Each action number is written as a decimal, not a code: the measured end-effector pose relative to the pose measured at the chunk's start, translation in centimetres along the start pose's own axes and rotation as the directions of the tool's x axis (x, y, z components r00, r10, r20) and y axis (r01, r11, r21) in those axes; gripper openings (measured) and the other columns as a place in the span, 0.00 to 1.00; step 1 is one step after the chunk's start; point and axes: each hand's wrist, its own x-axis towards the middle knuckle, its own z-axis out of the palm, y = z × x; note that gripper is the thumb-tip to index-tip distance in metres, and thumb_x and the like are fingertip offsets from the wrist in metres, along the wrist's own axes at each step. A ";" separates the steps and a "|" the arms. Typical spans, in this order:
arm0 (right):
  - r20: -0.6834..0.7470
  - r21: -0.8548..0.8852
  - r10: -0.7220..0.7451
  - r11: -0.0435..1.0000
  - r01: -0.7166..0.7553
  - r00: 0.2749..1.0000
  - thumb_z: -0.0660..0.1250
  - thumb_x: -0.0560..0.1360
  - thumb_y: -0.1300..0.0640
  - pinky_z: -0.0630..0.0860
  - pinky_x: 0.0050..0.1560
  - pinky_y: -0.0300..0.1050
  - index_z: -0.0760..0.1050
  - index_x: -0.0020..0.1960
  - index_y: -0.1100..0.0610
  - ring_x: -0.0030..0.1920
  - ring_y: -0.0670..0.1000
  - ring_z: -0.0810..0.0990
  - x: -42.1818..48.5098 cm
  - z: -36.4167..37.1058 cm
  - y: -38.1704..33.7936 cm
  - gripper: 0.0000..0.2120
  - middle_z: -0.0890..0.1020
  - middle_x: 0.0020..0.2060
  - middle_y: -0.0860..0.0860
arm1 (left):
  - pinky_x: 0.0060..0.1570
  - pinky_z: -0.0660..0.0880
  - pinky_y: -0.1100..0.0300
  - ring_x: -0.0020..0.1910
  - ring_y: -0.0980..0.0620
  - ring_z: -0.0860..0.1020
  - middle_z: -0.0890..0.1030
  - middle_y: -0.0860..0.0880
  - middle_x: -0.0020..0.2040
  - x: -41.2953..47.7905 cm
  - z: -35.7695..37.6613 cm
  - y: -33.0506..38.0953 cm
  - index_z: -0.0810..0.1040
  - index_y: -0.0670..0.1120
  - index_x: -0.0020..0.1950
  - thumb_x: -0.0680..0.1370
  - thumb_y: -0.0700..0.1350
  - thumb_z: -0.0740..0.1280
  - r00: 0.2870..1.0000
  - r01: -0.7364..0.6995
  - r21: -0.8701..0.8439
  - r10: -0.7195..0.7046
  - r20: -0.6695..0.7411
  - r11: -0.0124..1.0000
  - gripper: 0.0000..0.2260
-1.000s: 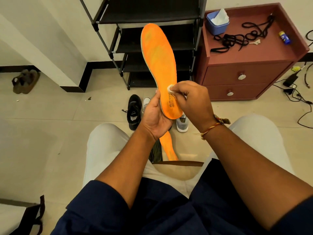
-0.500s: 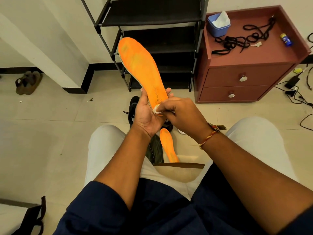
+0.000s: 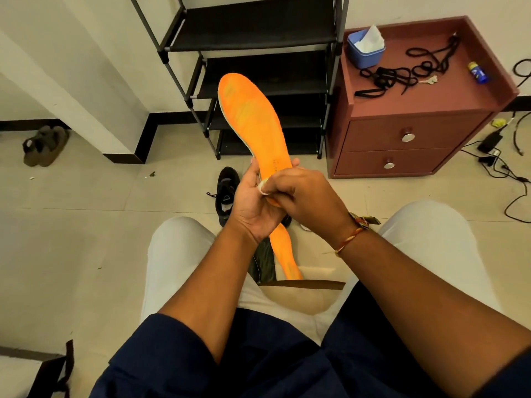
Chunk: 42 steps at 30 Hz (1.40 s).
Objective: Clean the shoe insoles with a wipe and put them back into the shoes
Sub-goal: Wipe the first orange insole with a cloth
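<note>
The orange insole (image 3: 253,122) is held up, tilted, before the black rack (image 3: 258,33), its heel gripped by the left hand (image 3: 250,202). The right hand (image 3: 304,193) pinches a small white wipe (image 3: 263,187) against that heel. A second insole (image 3: 283,251) lies below, between the knees.

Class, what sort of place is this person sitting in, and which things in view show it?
Probably a home entryway: a black shoe rack stands against the wall, a black shoe and sandals lie on the tiled floor, and a drawer cabinet holds laces.
</note>
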 end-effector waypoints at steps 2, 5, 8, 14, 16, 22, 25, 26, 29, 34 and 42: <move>-0.028 -0.065 0.024 0.998 -0.025 0.999 0.70 0.74 0.61 0.79 0.53 0.52 0.84 0.49 0.58 0.49 0.54 0.83 0.2 -0.3 0.8 0.06 0.85 0.47 0.52 | 0.74 0.65 0.50 0.64 0.44 0.78 0.81 0.40 0.62 -0.2 0.2 -0.3 0.76 0.38 0.67 0.85 0.61 0.52 1.000 -0.016 -0.013 0.016 0.007 1.000 0.29; -0.163 -0.172 0.064 0.981 -0.093 0.984 0.68 0.76 0.60 0.79 0.51 0.55 0.84 0.50 0.60 0.49 0.58 0.82 0.4 -0.9 1.6 0.07 0.85 0.48 0.54 | 0.76 0.63 0.45 0.65 0.42 0.77 0.80 0.40 0.63 -0.4 0.5 -0.9 0.75 0.40 0.70 0.85 0.60 0.52 1.000 -0.015 0.014 0.015 0.016 1.000 0.28; -0.233 -0.191 0.071 0.975 -0.117 0.970 0.69 0.76 0.61 0.79 0.53 0.53 0.84 0.52 0.60 0.51 0.57 0.83 0.3 -1.3 1.4 0.07 0.85 0.50 0.54 | 0.77 0.59 0.43 0.69 0.41 0.73 0.78 0.40 0.65 -0.4 0.6 -1.3 0.72 0.41 0.73 0.84 0.61 0.53 1.000 0.001 0.030 -0.002 0.012 1.000 0.28; -0.039 0.014 0.044 0.999 -0.044 0.998 0.70 0.73 0.63 0.79 0.56 0.49 0.85 0.49 0.58 0.50 0.50 0.84 0.1 0.0 -0.2 0.07 0.86 0.47 0.51 | 0.76 0.63 0.49 0.67 0.43 0.74 0.78 0.40 0.61 0.1 0.1 0.1 0.71 0.36 0.72 0.83 0.62 0.53 0.998 -0.050 0.047 0.052 -0.042 0.998 0.32; 0.047 0.029 0.017 0.999 -0.018 0.999 0.72 0.73 0.63 0.78 0.57 0.44 0.85 0.48 0.58 0.50 0.49 0.83 0.1 -0.2 -0.4 0.06 0.86 0.47 0.50 | 0.73 0.68 0.50 0.63 0.44 0.77 0.80 0.40 0.59 0.1 -0.3 0.8 0.70 0.37 0.74 0.84 0.62 0.53 0.992 -0.100 0.049 0.103 -0.077 0.994 0.32; 0.076 -0.082 0.036 0.996 -0.030 0.996 0.70 0.74 0.62 0.81 0.52 0.52 0.84 0.49 0.59 0.47 0.55 0.83 0.2 -1.0 0.9 0.06 0.85 0.46 0.54 | 0.63 0.74 0.48 0.61 0.43 0.79 0.81 0.40 0.60 0.0 -0.9 2.2 0.77 0.43 0.68 0.84 0.61 0.54 0.973 -0.210 -0.033 0.206 -0.106 0.977 0.26; -0.041 -0.126 0.047 0.991 -0.052 0.998 0.67 0.75 0.60 0.80 0.50 0.52 0.84 0.49 0.60 0.47 0.57 0.83 0.0 -0.9 0.9 0.08 0.85 0.46 0.55 | 0.64 0.75 0.48 0.62 0.43 0.79 0.81 0.39 0.61 -0.1 -0.7 2.1 0.78 0.42 0.66 0.84 0.61 0.53 0.975 -0.211 -0.040 0.207 -0.084 0.977 0.27; -0.070 -0.122 0.043 0.991 -0.052 0.997 0.67 0.76 0.58 0.80 0.50 0.52 0.84 0.49 0.59 0.47 0.57 0.83 0.1 -0.8 0.6 0.08 0.85 0.46 0.55 | 0.65 0.75 0.49 0.62 0.43 0.79 0.81 0.39 0.61 0.0 -0.6 1.8 0.77 0.41 0.66 0.84 0.61 0.52 0.978 -0.197 -0.022 0.194 -0.082 0.980 0.27; -0.036 -0.041 0.029 0.999 -0.030 0.999 0.69 0.76 0.59 0.79 0.53 0.50 0.84 0.50 0.58 0.50 0.55 0.83 0.1 0.0 -0.8 0.06 0.85 0.48 0.52 | 0.65 0.76 0.51 0.62 0.44 0.79 0.81 0.39 0.61 -0.1 -0.3 0.9 0.77 0.38 0.66 0.84 0.63 0.52 0.988 -0.130 0.029 0.132 -0.073 0.991 0.31; -0.087 -0.086 0.080 0.992 -0.087 0.993 0.69 0.75 0.62 0.79 0.52 0.53 0.83 0.50 0.59 0.50 0.57 0.82 0.2 0.6 -0.2 0.06 0.84 0.48 0.54 | 0.70 0.71 0.49 0.65 0.44 0.77 0.80 0.40 0.61 -0.3 -0.2 0.4 0.73 0.37 0.71 0.84 0.62 0.53 0.994 -0.105 0.045 0.106 -0.020 0.993 0.31; -0.096 -0.041 0.117 0.992 -0.121 0.989 0.71 0.75 0.60 0.80 0.52 0.52 0.84 0.50 0.57 0.49 0.54 0.83 -0.2 0.4 -0.7 0.05 0.85 0.48 0.53 | 0.66 0.75 0.53 0.64 0.46 0.79 0.82 0.41 0.61 -0.2 -0.1 0.7 0.75 0.38 0.69 0.84 0.61 0.51 0.988 -0.139 0.052 0.142 -0.062 0.989 0.30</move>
